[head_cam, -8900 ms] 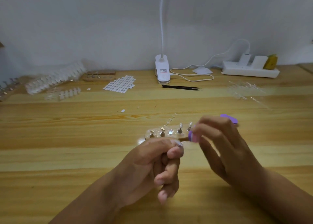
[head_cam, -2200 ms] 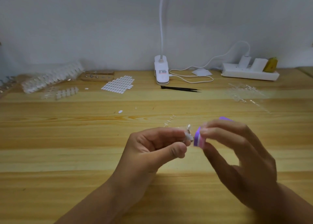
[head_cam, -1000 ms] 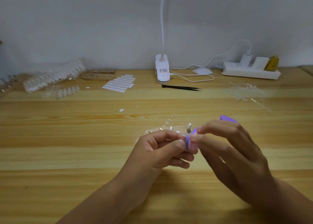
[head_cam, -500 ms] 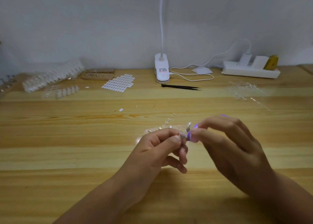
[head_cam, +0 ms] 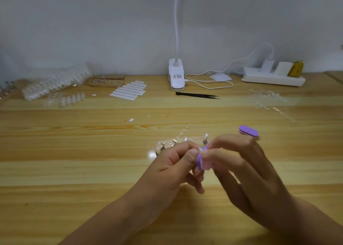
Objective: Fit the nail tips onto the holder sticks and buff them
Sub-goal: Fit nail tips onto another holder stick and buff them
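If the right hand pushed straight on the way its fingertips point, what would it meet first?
Probably the left hand: the right hand points leftward, its purple buffer against the nail tip pinched there. Depth is unclear.

My L hand (head_cam: 174,163) pinches a nail tip (head_cam: 200,149) w/ my R hand (head_cam: 246,170) holding the purple buffer (head_cam: 201,161) against it, just in front of the clear holder base (head_cam: 193,139).

Dim, soft, even light; the grey wall (head_cam: 92,22) reads flat. One small white glare patch on the worktop (head_cam: 74,170) beside the left hand (head_cam: 172,165). Faint diffuse shadow under it and the right hand (head_cam: 250,174). Fingertips slightly smeared. Far-left corner soft. Worktop's back edge bows toward the sides.
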The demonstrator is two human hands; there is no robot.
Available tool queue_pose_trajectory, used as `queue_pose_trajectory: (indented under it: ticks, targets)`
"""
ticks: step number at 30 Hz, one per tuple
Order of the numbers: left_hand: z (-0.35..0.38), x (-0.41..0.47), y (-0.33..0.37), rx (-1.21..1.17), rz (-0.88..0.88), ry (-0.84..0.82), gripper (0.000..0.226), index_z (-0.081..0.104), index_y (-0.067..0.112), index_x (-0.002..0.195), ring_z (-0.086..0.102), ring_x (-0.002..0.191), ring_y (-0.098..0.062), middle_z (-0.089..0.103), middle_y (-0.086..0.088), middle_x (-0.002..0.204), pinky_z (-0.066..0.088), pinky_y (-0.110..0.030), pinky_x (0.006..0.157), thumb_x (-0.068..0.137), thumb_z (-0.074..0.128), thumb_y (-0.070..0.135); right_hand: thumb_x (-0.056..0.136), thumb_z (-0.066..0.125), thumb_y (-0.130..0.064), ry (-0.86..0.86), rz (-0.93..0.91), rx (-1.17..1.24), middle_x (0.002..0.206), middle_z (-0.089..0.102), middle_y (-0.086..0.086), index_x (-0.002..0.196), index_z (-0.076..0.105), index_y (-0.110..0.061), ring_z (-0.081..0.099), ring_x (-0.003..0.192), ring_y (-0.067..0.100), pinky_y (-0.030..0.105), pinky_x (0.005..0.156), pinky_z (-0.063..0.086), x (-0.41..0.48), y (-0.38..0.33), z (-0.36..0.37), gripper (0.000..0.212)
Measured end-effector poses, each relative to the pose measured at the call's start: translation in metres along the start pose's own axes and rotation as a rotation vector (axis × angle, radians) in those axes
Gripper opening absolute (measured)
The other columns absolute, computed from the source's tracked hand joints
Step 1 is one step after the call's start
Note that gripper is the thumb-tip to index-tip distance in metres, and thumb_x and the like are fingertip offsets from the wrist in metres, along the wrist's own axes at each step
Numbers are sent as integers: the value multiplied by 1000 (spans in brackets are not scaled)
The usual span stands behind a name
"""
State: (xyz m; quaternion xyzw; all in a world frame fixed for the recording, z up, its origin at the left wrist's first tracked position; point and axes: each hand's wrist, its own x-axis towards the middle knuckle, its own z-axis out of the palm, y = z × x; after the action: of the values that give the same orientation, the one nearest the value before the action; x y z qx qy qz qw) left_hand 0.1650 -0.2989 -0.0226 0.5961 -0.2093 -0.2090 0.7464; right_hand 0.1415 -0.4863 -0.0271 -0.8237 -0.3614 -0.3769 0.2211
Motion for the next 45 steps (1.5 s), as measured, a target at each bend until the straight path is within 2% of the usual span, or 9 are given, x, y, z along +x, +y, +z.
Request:
queue_pose_trajectory:
  ticks: [3,6,11,15,18,30,34,40,45]
  targets:
    - [0,1,0,-4,4,-20,25,65,15,85,53,65,-12,51,6,67,53,-28,63,98,46,23,85,61,13,-50,1,-33,116,52,8,117,52,-12,54,105,21,22,100,38,0,8,-1,42]
    - [-1,2,0,-16,-1,-14,24,66,19,83,53,63,-12,51,7,65,53,-29,61,97,47,23,84,63,14,-23,66,-3,112,55,10,115,52,-12,55,103,21,31,91,47,2,11,-4,42]
    - [3,-2,3,11,19,-59,25,63,14,83,55,62,-13,53,5,64,53,-29,63,98,45,24,89,57,10,-52,-15,0,114,51,7,114,51,-12,55,104,21,21,100,39,2,3,-2,33]
    - [2,-4,4,120,60,-8,24,57,9,83,55,59,-17,57,3,61,50,-27,64,98,43,21,93,57,4,-16,91,21,108,58,12,113,52,-12,56,102,21,31,91,47,1,10,-4,27]
    - [2,-5,2,235,122,12,27,59,2,87,57,61,-15,60,1,63,49,-25,65,98,43,20,95,56,2,-15,18,40,111,57,9,118,54,-12,56,105,19,24,101,38,0,0,-3,27]
    - [-1,-5,-2,446,158,23,25,59,29,80,57,61,-10,62,7,63,46,-21,63,100,45,28,86,65,10,-64,-12,-37,111,56,9,116,56,-11,57,101,23,23,101,38,-1,5,1,38]
    - [-4,-5,-3,490,141,72,23,58,25,80,56,61,-9,63,5,62,46,-23,61,98,44,28,87,65,9,-24,88,-43,103,61,12,112,56,-14,60,97,24,21,98,38,1,10,-2,35]
    - [-2,-5,-2,503,176,43,26,58,27,78,59,62,-21,62,3,63,46,-20,61,100,44,27,86,65,10,-85,-15,-42,109,59,12,115,56,-11,58,101,24,26,98,42,-2,8,0,37]
    - [-3,-4,-2,442,147,33,26,55,26,77,58,60,-12,61,6,62,48,-26,62,99,42,27,92,60,2,-6,45,33,109,58,9,114,57,-13,59,102,21,24,99,39,-1,7,-2,27]
